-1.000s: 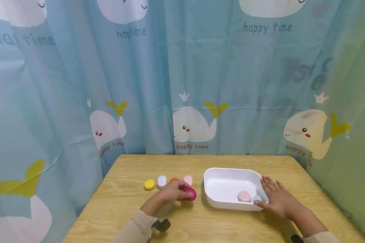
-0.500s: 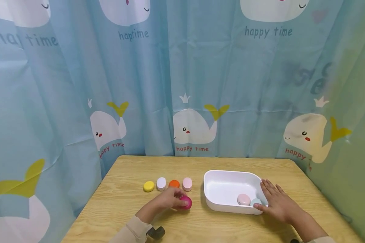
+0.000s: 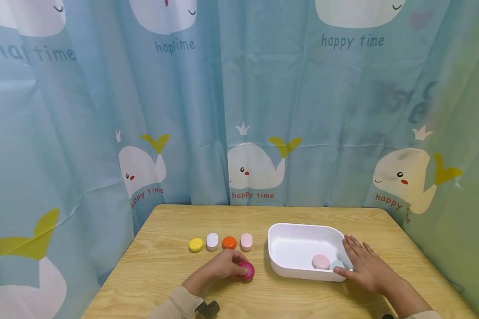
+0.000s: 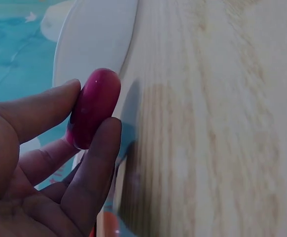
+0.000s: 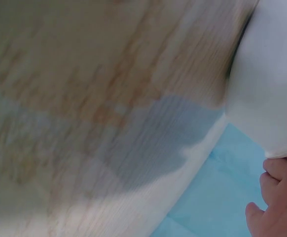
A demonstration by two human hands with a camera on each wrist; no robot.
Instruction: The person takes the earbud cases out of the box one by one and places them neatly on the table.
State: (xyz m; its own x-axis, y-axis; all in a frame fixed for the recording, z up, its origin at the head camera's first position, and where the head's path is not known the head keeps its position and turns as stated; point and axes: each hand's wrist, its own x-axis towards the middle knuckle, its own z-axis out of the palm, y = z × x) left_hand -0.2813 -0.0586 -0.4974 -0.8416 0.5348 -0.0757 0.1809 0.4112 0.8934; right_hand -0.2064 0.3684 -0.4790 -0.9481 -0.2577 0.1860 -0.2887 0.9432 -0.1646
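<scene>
My left hand (image 3: 227, 264) pinches a glossy magenta disc (image 3: 247, 271) with rounded edges between thumb and fingers. In the left wrist view the disc (image 4: 95, 107) stands on edge between the fingertips, above the wood. My right hand (image 3: 368, 267) lies against the right end of a white rectangular tub (image 3: 299, 274), fingers straight along the rim and thumb over the front corner. Inside the tub, a pale pink disc (image 3: 320, 261) and a pale blue disc (image 3: 337, 266) sit close to that thumb. The right wrist view shows fingers (image 5: 276, 180) at the tub's rim (image 5: 281, 154).
Behind my left hand a row of small pieces lies on the wooden table (image 3: 175, 270): yellow (image 3: 195, 245), white (image 3: 212, 242), orange (image 3: 229, 243) and pink (image 3: 246, 242). A blue curtain (image 3: 255, 97) with whale prints hangs around the table.
My left hand has drawn the magenta disc back from the row towards me, so the orange piece now shows fully. The right hand stays at the tub.
</scene>
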